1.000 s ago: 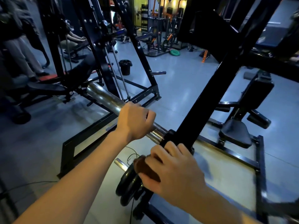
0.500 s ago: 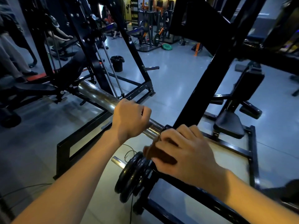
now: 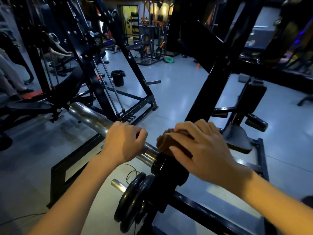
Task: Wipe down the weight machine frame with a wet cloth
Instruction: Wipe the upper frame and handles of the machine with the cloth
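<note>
The weight machine's black frame bar [image 3: 211, 82] slants up from bottom centre to top right. A chrome sleeve [image 3: 89, 116] sticks out from it to the left. My left hand [image 3: 123, 143] grips that chrome sleeve near its joint with the frame. My right hand [image 3: 201, 150] holds a brown cloth [image 3: 165, 144] against the black frame bar just above the joint, fingers wrapped over the cloth. Most of the cloth is hidden under my hand.
Black weight plates [image 3: 133, 200] hang on a low peg below my hands, with a thin cable [image 3: 130, 173] on the floor. A padded seat [image 3: 237, 139] stands right. Another black rack [image 3: 94, 68] rises left, with a black bin [image 3: 118, 78] behind it. People [image 3: 10, 77] are at far left.
My right hand has slid the cloth up the frame bar, from beside the weight plates to above the sleeve joint. My left hand has kept its grip on the chrome sleeve.
</note>
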A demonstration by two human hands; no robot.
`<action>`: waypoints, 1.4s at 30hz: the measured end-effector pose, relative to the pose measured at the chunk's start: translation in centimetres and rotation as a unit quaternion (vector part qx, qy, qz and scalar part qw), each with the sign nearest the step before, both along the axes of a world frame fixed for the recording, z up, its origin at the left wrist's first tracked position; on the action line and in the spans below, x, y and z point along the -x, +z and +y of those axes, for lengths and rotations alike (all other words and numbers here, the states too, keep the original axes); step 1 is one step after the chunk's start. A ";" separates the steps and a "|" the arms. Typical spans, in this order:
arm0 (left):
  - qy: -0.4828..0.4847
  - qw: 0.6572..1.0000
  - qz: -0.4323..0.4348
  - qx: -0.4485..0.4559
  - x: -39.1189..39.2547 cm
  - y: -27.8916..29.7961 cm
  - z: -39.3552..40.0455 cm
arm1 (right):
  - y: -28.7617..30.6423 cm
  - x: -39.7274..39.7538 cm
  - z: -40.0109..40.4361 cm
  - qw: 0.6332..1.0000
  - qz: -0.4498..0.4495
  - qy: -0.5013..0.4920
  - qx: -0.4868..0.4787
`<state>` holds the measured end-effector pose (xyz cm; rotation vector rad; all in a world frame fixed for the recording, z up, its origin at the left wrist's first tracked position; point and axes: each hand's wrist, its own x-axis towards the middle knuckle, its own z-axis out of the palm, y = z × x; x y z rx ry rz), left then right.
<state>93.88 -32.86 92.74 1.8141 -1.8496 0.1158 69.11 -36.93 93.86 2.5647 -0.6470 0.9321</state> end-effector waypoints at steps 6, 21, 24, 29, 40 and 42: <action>-0.024 0.993 0.099 -0.058 3.5 1.9 0.6 | 4.0 1.5 -5.4 0.978 -0.176 -0.099 -0.043; -0.043 0.904 0.414 -0.098 12.7 4.5 -1.8 | 7.4 5.1 -9.2 0.982 -0.140 -0.116 -0.044; -0.042 0.924 0.368 -0.099 13.4 3.4 -2.0 | 5.6 5.1 -6.7 0.997 -0.066 -0.046 -0.019; -0.029 0.938 0.337 -0.069 13.6 2.5 -1.9 | 8.5 6.7 -10.8 0.995 -0.073 -0.074 -0.005; 0.000 0.953 0.295 -0.068 14.4 4.2 -2.2 | 10.1 8.0 -11.9 0.998 0.037 -0.048 0.025; 0.006 0.964 0.260 -0.058 14.8 5.5 -2.8 | 11.2 7.9 -13.4 0.997 -0.011 -0.072 0.023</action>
